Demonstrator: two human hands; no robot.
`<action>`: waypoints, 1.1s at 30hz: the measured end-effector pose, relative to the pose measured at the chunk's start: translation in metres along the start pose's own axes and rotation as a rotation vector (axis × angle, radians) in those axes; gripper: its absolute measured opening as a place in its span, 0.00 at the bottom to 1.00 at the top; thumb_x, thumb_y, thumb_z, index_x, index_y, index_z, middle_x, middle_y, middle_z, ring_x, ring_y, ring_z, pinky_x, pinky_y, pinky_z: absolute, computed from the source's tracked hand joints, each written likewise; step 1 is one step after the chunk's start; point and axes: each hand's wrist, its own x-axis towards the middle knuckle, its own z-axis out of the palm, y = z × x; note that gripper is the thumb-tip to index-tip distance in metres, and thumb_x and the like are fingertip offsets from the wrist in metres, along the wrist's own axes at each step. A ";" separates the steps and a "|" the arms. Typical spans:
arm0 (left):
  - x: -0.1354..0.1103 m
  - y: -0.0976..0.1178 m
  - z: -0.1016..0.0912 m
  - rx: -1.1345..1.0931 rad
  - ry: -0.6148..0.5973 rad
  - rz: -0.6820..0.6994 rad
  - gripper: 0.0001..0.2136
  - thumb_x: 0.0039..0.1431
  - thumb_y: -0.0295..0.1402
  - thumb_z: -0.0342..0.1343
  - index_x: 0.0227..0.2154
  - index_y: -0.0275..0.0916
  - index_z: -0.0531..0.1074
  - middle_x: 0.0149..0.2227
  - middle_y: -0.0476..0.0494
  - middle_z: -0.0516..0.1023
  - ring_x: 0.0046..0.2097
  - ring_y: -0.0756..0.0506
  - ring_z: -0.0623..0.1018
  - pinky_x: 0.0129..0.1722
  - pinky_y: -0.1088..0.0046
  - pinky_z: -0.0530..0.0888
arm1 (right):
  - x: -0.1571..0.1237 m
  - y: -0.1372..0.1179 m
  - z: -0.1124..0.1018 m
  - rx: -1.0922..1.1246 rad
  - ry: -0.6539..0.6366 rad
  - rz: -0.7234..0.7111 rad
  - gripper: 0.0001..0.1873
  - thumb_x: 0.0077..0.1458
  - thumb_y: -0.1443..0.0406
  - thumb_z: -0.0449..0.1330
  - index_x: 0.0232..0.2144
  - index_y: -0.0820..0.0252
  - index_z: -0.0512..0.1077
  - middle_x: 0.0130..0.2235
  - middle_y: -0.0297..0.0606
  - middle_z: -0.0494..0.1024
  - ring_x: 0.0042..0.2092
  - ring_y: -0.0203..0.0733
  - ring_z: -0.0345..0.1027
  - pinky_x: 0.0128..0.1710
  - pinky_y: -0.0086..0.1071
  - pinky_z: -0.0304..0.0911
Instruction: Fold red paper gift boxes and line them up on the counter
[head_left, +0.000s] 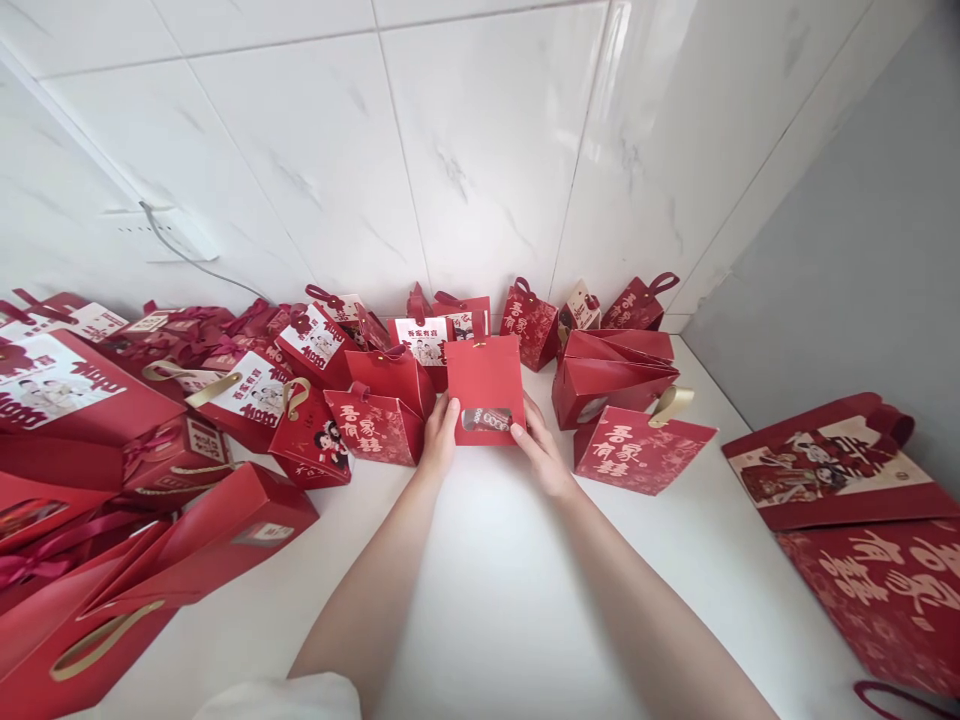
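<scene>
Two hands show, a left hand [441, 432] and a right hand [541, 450], with one red box [486, 385] between them. Two flat red bags [832, 465] lie at the right, and one socket [176, 240] is on the wall. The other gift boxes [373, 425] number over a dozen, too overlapped to count exactly.

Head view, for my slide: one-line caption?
Left hand and right hand hold a red box among red gift bags.

Your white counter [510, 600], small red gift boxes [532, 325] crowded along its back edge, large red bags [225, 530] lying on their sides at your left, flat printed bags [825, 465] at your right, a windowed box [486, 385] standing at the middle, bare top nearest you
</scene>
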 end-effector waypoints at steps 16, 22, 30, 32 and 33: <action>0.000 0.000 0.000 -0.163 -0.079 0.000 0.24 0.61 0.41 0.54 0.59 0.44 0.65 0.59 0.42 0.70 0.62 0.39 0.67 0.63 0.60 0.62 | 0.003 -0.009 0.003 0.065 0.073 0.004 0.27 0.63 0.50 0.50 0.61 0.46 0.61 0.64 0.30 0.61 0.69 0.43 0.44 0.68 0.45 0.43; 0.000 0.001 0.001 -0.156 -0.062 -0.015 0.26 0.60 0.43 0.55 0.60 0.43 0.64 0.61 0.41 0.68 0.62 0.38 0.67 0.60 0.59 0.66 | 0.004 -0.002 0.004 0.079 0.097 0.063 0.27 0.62 0.49 0.50 0.61 0.49 0.63 0.63 0.33 0.64 0.66 0.45 0.52 0.67 0.44 0.46; 0.000 0.003 0.000 -0.133 -0.144 -0.064 0.24 0.62 0.43 0.51 0.60 0.45 0.64 0.62 0.43 0.65 0.62 0.38 0.67 0.61 0.59 0.65 | 0.006 0.001 0.003 0.044 0.164 0.138 0.26 0.63 0.48 0.48 0.55 0.51 0.69 0.59 0.36 0.70 0.62 0.47 0.60 0.64 0.45 0.52; 0.001 0.002 0.002 -0.116 -0.122 -0.046 0.23 0.62 0.43 0.52 0.59 0.44 0.66 0.60 0.43 0.68 0.62 0.39 0.66 0.62 0.60 0.63 | 0.006 0.000 0.003 0.056 0.141 0.117 0.26 0.62 0.49 0.50 0.56 0.51 0.68 0.59 0.36 0.69 0.62 0.47 0.60 0.64 0.44 0.53; 0.001 0.001 0.002 -0.099 -0.105 -0.041 0.23 0.61 0.43 0.52 0.58 0.44 0.67 0.59 0.42 0.70 0.62 0.39 0.66 0.62 0.60 0.62 | 0.005 -0.001 0.003 0.060 0.124 0.101 0.26 0.61 0.49 0.51 0.57 0.51 0.67 0.60 0.36 0.68 0.63 0.47 0.58 0.64 0.44 0.53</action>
